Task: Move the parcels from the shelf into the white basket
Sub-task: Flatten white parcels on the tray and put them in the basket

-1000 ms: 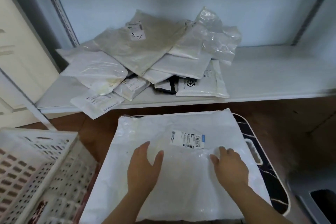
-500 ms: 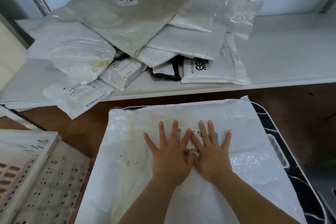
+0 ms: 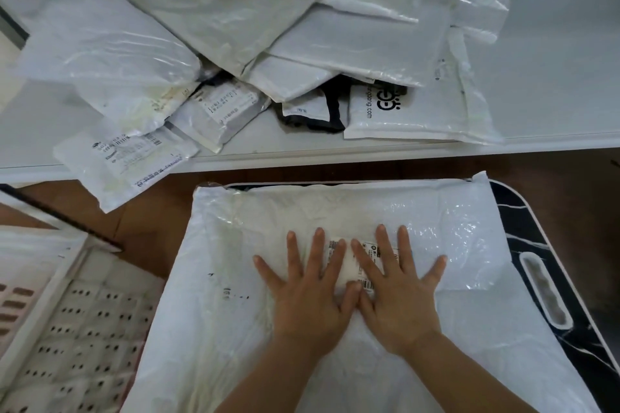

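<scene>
A large white plastic parcel lies flat across the top of a basket with a white rim, a handle slot and a black marbled inside. My left hand and my right hand press down on the parcel's middle side by side, fingers straight and spread, partly covering its label. Several more white and grey parcels are heaped on the white shelf just behind. One small labelled parcel hangs over the shelf's front edge.
A white perforated crate stands at the lower left, beside the parcel. A brown wooden floor shows between the shelf, the crate and the basket. The shelf's right part is bare.
Both hands slid forward on the large parcel to its label and spread out flat, thumbs nearly touching. The view has come closer to the shelf and parcel.
</scene>
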Tool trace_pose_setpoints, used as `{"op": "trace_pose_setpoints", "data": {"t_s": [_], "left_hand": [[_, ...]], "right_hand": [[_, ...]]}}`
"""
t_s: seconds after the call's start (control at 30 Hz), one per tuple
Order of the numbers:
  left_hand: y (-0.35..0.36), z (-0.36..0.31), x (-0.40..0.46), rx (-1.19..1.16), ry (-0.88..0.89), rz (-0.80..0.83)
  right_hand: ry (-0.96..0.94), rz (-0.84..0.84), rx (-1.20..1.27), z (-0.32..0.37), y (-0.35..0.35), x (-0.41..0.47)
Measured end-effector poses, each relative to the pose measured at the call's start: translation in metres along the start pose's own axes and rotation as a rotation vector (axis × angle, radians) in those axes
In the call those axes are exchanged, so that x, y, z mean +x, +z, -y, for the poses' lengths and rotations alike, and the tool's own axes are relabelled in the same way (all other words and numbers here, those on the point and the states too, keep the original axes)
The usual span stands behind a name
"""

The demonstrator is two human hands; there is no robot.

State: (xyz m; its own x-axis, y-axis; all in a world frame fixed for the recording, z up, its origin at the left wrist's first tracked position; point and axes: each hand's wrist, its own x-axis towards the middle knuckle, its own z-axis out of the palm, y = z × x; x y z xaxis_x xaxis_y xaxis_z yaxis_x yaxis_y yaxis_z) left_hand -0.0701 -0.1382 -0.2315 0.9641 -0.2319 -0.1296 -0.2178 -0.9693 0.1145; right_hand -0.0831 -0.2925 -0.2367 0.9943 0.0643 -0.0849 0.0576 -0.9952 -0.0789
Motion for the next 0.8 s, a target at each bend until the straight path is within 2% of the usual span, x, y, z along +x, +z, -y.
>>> {"op": "trace_pose_setpoints", "data": {"t_s": [0.27, 0.43, 0.57, 0.63, 0.8], "left_hand": [[0.000, -0.003, 0.002, -0.050, -0.011, 0.070], [-0.007, 0.017, -0.009, -0.015, 0.071, 0.063], [-0.011, 0.059, -0.038, 0.063, -0.076, 0.089], [-0.012, 0.077, -0.053, 0.028, -0.132, 0.121], [-0.015, 0.093, -0.064, -0.028, -0.134, 0.055]], "right_hand": [[0.023, 0.092, 0.004, -0.003, -0.001, 0.001], [0.048, 0.166, -0.027, -0.002, -0.002, 0.002], [0.070, 0.174, -0.047, -0.001, -0.004, 0.002], [0.084, 0.224, -0.046, 0.004, -0.012, 0.001], [0.100, 0.281, -0.063, 0.012, -0.021, -0.001]]}}
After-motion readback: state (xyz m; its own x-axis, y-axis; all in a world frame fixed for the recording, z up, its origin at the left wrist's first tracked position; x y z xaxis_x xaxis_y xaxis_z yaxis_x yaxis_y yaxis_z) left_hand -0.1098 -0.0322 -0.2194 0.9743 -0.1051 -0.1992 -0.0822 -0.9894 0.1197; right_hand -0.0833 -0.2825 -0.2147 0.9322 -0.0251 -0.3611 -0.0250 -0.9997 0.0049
